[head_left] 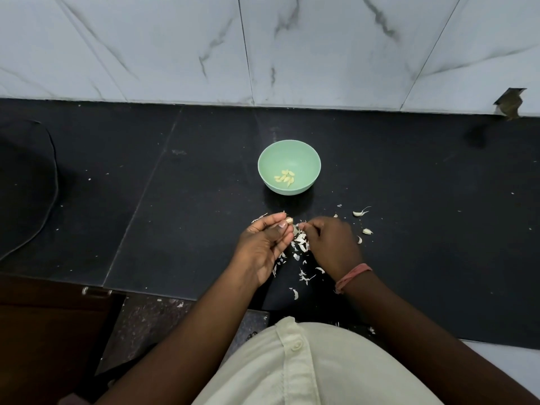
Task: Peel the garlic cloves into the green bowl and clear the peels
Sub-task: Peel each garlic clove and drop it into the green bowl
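Both hands meet low over the dark table (181,200). On the left, my left hand (264,249) pinches a garlic clove (289,220) between thumb and fingertips; just right of it, my right hand (333,244) nips a strip of skin (295,229) coming off that clove. Loose peels (301,247) lie under and between the hands. Beyond them sits the green bowl (289,147), holding several peeled cloves (285,178). Further right lie three unpeeled cloves (359,212). I judge peeling is mid-way; next, strip this skin clear and drop the clove into the bowl.
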Demonstrator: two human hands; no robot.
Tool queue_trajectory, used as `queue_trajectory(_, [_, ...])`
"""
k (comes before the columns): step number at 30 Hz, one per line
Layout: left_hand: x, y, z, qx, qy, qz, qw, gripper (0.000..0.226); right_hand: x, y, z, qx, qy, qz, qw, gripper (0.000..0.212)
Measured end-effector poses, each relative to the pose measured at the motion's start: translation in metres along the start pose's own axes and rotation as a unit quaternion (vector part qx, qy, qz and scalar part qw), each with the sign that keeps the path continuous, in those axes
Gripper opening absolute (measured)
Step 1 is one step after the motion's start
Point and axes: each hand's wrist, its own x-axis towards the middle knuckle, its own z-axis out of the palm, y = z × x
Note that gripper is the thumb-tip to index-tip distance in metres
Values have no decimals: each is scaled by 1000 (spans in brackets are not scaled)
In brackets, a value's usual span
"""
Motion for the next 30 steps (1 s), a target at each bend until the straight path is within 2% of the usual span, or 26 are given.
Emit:
queue_trajectory(4, [-1, 1, 0, 0, 5, -5, 1000, 16, -2, 0, 0, 36, -8, 16, 999, 9])
queue_trajectory(7, [1, 2, 0, -4, 6, 1, 1000, 18, -3, -4, 0, 59, -26, 15, 998, 39])
queue_trajectory(9, [2, 2, 0, -4, 4, 6, 1000, 19, -3, -7, -1, 46, -52, 0, 998, 49])
queue_trajectory(11, [2, 2, -1, -1, -1, 13, 1000, 17, -6, -9, -2, 54, -62, 4, 997, 45])
queue_trajectory(14, [2, 2, 0, 13, -9, 24, 1000, 15, -4, -3, 0, 71, -2, 14, 997, 27])
queue_trajectory(17, [3, 2, 1, 21, -14, 28, 999, 14, -1, -2, -3, 84, 12, 30, 996, 8])
queue_trajectory(21, [4, 1, 3, 21, -15, 34, 999, 15, 1, 0, -7, 20, 11, -23, 999, 6])
queue_trajectory(23, [4, 0, 3, 23, -11, 40, 999, 16, 1, 2, -8, 30, -18, -32, 999, 28])
queue_trajectory(24, [4, -1, 4, 26, -8, 45, 999, 17, 2, 3, -8, 36, -19, -32, 999, 31])
queue_trajectory(27, [5, -3, 5, 46, -2, 71, 996, 18, 4, 3, -11, 71, 22, -31, 997, 19])
queue_trajectory(30, [4, -6, 6, 85, 11, 107, 991, 18, 6, 1, -15, 84, 41, -92, 991, 22])
